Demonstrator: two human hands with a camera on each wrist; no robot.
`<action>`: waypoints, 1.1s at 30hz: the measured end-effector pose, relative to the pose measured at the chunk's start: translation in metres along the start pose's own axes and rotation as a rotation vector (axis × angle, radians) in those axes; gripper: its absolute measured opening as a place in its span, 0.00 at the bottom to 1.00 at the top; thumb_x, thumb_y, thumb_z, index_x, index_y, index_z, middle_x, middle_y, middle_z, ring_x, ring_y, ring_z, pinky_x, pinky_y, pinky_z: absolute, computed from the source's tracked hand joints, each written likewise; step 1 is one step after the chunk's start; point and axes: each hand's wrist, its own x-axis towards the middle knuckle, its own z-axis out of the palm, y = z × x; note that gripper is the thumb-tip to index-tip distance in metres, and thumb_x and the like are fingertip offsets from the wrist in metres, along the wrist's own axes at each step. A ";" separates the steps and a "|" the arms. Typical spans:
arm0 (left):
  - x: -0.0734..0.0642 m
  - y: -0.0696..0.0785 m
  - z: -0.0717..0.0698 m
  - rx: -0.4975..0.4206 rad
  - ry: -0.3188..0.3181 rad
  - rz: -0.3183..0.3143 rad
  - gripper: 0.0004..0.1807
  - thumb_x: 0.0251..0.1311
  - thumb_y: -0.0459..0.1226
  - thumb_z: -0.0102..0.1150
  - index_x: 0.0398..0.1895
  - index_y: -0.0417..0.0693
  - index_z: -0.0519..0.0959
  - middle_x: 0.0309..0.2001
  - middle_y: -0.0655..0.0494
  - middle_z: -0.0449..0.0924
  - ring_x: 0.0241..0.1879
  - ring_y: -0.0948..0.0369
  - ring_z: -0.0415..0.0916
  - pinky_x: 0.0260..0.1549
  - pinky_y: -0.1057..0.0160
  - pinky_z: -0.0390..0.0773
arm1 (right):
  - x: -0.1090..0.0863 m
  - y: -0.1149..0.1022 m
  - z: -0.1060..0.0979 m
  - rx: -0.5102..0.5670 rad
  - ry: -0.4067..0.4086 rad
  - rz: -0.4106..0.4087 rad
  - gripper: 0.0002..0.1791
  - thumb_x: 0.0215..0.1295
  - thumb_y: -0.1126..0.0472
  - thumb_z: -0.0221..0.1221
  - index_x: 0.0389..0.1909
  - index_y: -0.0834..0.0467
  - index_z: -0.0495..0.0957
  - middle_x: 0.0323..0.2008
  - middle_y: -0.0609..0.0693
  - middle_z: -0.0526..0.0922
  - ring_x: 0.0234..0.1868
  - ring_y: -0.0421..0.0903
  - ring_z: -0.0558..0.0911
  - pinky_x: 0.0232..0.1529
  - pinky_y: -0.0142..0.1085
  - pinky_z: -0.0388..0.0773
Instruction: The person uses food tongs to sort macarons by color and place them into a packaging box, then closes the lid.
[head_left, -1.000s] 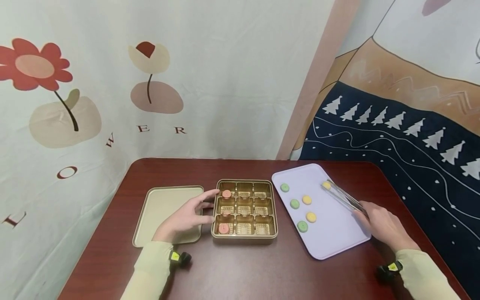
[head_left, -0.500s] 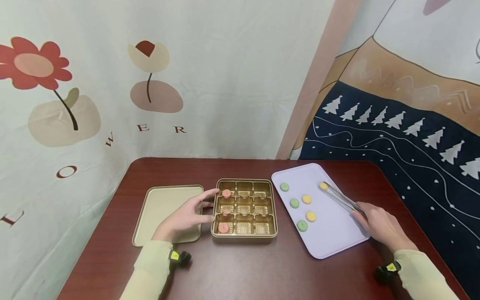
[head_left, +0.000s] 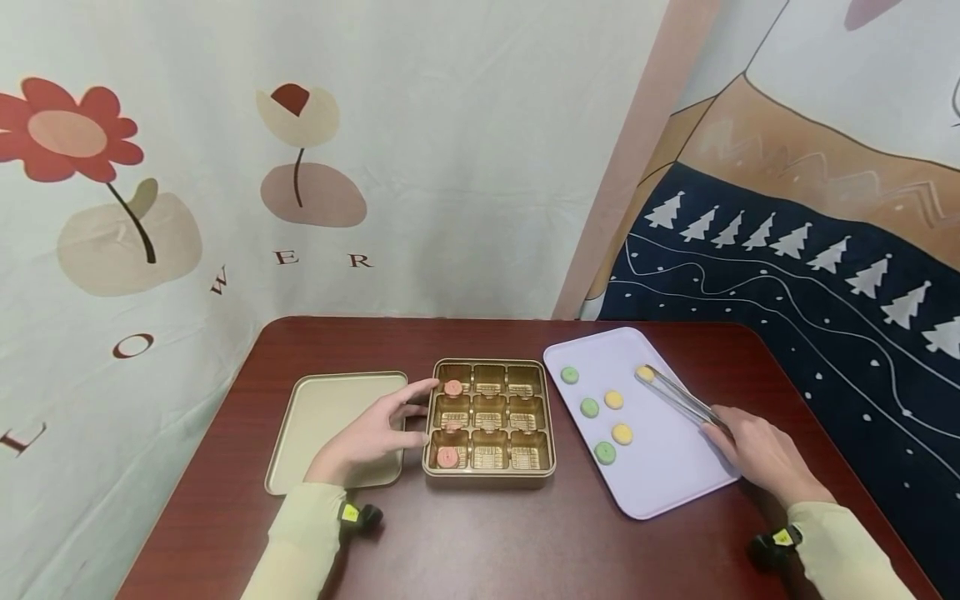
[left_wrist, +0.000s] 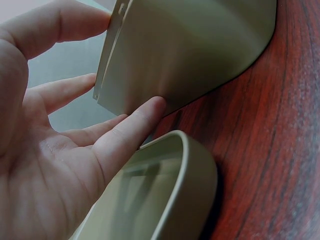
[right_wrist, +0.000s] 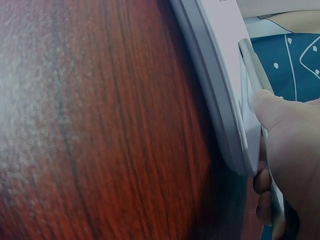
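In the head view, my left hand point(head_left: 367, 433) rests its fingertips and thumb against the left side of a gold box point(head_left: 489, 474) split into square compartments. The left wrist view shows these fingers fairly straight on the box's smooth wall point(left_wrist: 195, 45). Pink discs point(head_left: 447, 457) lie in the left column of compartments. My right hand point(head_left: 761, 450) grips metal tongs point(head_left: 690, 402), whose tips are at a small yellow disc point(head_left: 643, 373) over the lilac tray point(head_left: 667, 467). The right wrist view has the thumb on the tongs point(right_wrist: 257, 75) beside the tray's edge point(right_wrist: 215, 90).
Left of the box lies a flat gold lid point(head_left: 322, 408), partly under my left forearm and hand. Several green discs point(head_left: 589, 407) and two more yellow discs point(head_left: 622, 433) are on the tray's left half. A printed curtain point(head_left: 480, 167) hangs behind the dark red table point(head_left: 495, 550).
The tongs and the yellow disc at their tips have shifted slightly left on the tray, along with my right hand. My left hand and the box have stayed still.
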 end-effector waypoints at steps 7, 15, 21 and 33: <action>0.000 0.000 0.000 -0.005 -0.001 -0.004 0.49 0.59 0.28 0.70 0.81 0.36 0.56 0.77 0.34 0.62 0.68 0.33 0.69 0.68 0.34 0.70 | -0.001 0.000 0.001 0.011 -0.006 0.006 0.26 0.74 0.52 0.64 0.61 0.68 0.78 0.54 0.68 0.85 0.48 0.62 0.85 0.51 0.65 0.82; 0.000 0.001 0.000 -0.014 -0.004 -0.012 0.49 0.59 0.29 0.70 0.82 0.36 0.56 0.77 0.34 0.62 0.68 0.33 0.69 0.68 0.34 0.70 | -0.001 -0.001 0.000 0.006 -0.008 0.004 0.26 0.74 0.52 0.64 0.61 0.68 0.79 0.54 0.68 0.85 0.49 0.63 0.85 0.52 0.65 0.82; 0.000 -0.001 0.000 -0.003 -0.001 -0.007 0.49 0.59 0.28 0.70 0.82 0.36 0.56 0.77 0.34 0.61 0.68 0.33 0.69 0.68 0.33 0.69 | -0.002 0.002 -0.003 0.005 0.011 -0.003 0.25 0.74 0.51 0.64 0.60 0.67 0.79 0.52 0.67 0.85 0.47 0.62 0.85 0.50 0.65 0.82; 0.000 -0.001 -0.001 0.006 -0.002 -0.008 0.49 0.58 0.28 0.69 0.82 0.37 0.56 0.79 0.36 0.60 0.68 0.33 0.68 0.69 0.33 0.69 | 0.003 -0.003 -0.017 0.013 0.062 -0.032 0.25 0.74 0.53 0.63 0.63 0.66 0.77 0.54 0.68 0.85 0.49 0.63 0.84 0.51 0.66 0.81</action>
